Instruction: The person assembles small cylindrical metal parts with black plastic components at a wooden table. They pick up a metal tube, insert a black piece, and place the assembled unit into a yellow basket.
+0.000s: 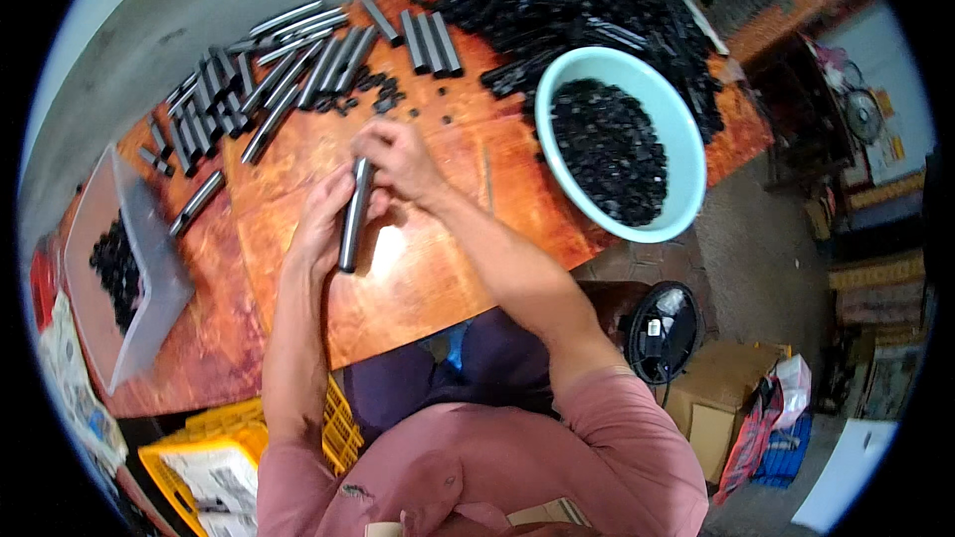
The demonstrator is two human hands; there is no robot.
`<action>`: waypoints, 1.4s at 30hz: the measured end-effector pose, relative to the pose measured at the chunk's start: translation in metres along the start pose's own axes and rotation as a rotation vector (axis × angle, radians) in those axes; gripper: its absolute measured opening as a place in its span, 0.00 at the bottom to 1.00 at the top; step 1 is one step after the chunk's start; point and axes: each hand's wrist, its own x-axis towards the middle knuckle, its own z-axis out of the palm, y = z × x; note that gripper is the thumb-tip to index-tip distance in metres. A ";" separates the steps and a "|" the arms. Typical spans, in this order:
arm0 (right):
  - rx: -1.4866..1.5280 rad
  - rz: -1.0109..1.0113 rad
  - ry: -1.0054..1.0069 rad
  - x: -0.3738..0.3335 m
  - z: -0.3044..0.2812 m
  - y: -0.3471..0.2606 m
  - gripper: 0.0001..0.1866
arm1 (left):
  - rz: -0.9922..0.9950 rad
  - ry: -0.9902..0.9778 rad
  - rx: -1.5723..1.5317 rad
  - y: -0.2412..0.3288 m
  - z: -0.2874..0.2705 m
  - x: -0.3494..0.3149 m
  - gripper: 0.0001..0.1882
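Note:
A shiny dark metal tube (pixel 352 229) slants over the wooden table, its lower end pointing toward my body. My left hand (pixel 320 219) is wrapped along its left side. The curled fingers of my right hand (pixel 403 167) close around its upper end; whether a small part sits between those fingers is hidden. Just beyond my hands lie loose small black pieces (pixel 386 97), perhaps plastic plugs. More metal tubes (pixel 318 65) are spread at the far left, some side by side, and a single tube (pixel 198 202) rests left of my left hand.
A pale blue basin (pixel 686 209) of small black pieces stands at the right table edge, before a large heap of black strips (pixel 587 0). At the left is a clear plastic bin (pixel 164 283) with black pieces. A yellow crate (pixel 164 467) and cardboard box (pixel 721 378) sit below.

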 end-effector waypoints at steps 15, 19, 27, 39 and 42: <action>0.147 0.157 -0.154 -0.007 0.023 0.009 0.22 | 0.382 0.239 -0.244 0.015 -0.013 0.003 0.19; 0.122 0.231 -0.199 -0.011 0.027 0.006 0.22 | 0.404 0.275 -0.047 0.024 -0.012 -0.001 0.20; 0.017 0.217 -0.179 -0.005 0.010 -0.002 0.16 | 0.367 0.300 0.131 0.029 -0.028 -0.002 0.23; 0.020 0.261 -0.222 -0.010 0.022 -0.005 0.16 | 0.331 0.337 0.100 0.021 -0.024 0.003 0.21; -0.015 0.237 -0.195 -0.009 0.021 0.002 0.16 | 0.300 0.342 0.083 0.016 -0.022 0.005 0.21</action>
